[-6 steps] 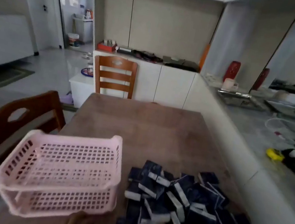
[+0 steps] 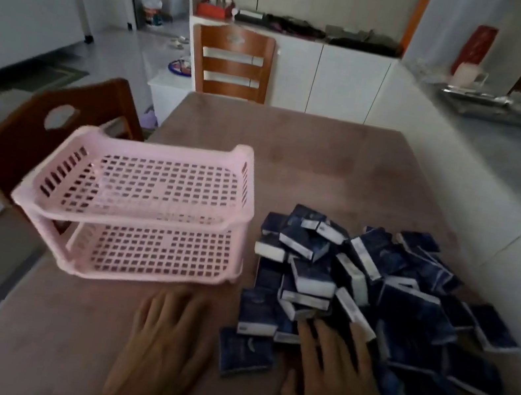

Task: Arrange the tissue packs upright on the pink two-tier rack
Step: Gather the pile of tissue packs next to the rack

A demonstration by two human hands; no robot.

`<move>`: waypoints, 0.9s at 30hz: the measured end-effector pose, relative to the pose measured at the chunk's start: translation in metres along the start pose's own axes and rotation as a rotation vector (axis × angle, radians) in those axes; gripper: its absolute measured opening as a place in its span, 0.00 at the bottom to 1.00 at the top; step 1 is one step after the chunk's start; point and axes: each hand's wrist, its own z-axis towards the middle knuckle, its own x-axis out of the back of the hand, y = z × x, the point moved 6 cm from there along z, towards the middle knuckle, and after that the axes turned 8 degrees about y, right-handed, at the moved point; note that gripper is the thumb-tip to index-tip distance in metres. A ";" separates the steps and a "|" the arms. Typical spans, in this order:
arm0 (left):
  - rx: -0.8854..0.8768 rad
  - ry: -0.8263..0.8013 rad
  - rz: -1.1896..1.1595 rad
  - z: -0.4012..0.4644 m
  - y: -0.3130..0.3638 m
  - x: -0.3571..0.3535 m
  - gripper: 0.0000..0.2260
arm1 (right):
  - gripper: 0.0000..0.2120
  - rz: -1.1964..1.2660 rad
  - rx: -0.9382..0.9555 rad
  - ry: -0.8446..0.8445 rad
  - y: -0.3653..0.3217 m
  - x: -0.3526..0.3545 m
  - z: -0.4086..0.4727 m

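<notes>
A pink two-tier rack (image 2: 131,209) with perforated shelves stands on the left of the brown table (image 2: 311,157), and both tiers hold nothing. To its right lies a loose heap of several dark blue tissue packs (image 2: 357,291) with white edges. My left hand (image 2: 163,344) rests flat on the table just in front of the rack, fingers apart, holding nothing. My right hand (image 2: 334,384) lies spread over the near edge of the heap, fingertips touching packs without gripping one.
A wooden chair (image 2: 232,60) stands at the far end of the table and another chair (image 2: 52,126) at the left side. A white counter (image 2: 499,176) with trays and a yellow object runs along the right. White cabinets line the back wall.
The view has tipped downward, so both hands show fully instead of only at the bottom edge. Rack and heap stay where they were.
</notes>
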 end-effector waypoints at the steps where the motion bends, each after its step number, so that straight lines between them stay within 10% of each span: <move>1: -0.023 -0.017 0.026 0.002 0.001 -0.002 0.23 | 0.30 -0.006 0.031 0.034 -0.003 -0.004 -0.001; 27: -0.098 -0.110 0.114 -0.038 0.009 -0.020 0.35 | 0.23 -0.146 0.058 0.309 -0.014 -0.013 -0.033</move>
